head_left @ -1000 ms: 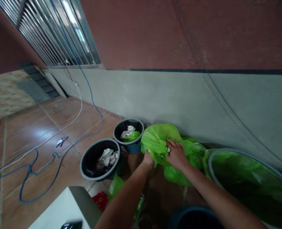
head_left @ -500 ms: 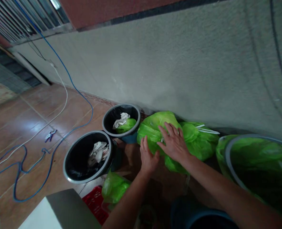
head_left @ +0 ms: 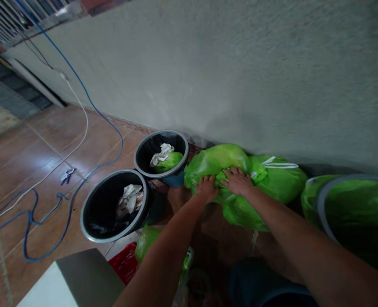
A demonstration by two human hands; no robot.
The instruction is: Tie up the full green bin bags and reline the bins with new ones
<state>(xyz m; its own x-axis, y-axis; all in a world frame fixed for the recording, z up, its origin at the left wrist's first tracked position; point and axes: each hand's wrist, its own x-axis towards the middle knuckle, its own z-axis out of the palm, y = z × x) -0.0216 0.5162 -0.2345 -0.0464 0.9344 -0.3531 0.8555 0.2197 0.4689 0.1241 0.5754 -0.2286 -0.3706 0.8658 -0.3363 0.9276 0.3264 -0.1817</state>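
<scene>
My left hand [head_left: 207, 187] lies with its fingers spread on the near side of a bulging green plastic bag [head_left: 219, 157] against the wall. Close to its right, my right hand [head_left: 237, 181] rests on the same bag, fingers stretched apart. Neither hand is closed around anything. Touching this bag on the right is another filled green bag [head_left: 280, 183], tied with a white drawstring [head_left: 281, 165]. More green plastic [head_left: 243, 213] bulges below my right hand; I cannot tell which bag it belongs to.
Two black-lined bins [head_left: 112, 204] with crumpled paper stand to the left. A green-lined bin [head_left: 323, 204] is at the right, a blue bucket [head_left: 272, 290] at the bottom. A white box [head_left: 89, 277], red crate [head_left: 125, 260], blue hose [head_left: 70, 213] and pliers-like tool [head_left: 67, 175] are at left.
Both hands have moved forward from just above and in front of the green bag onto its surface. The view has tilted slightly downward, and the bags look more pushed out.
</scene>
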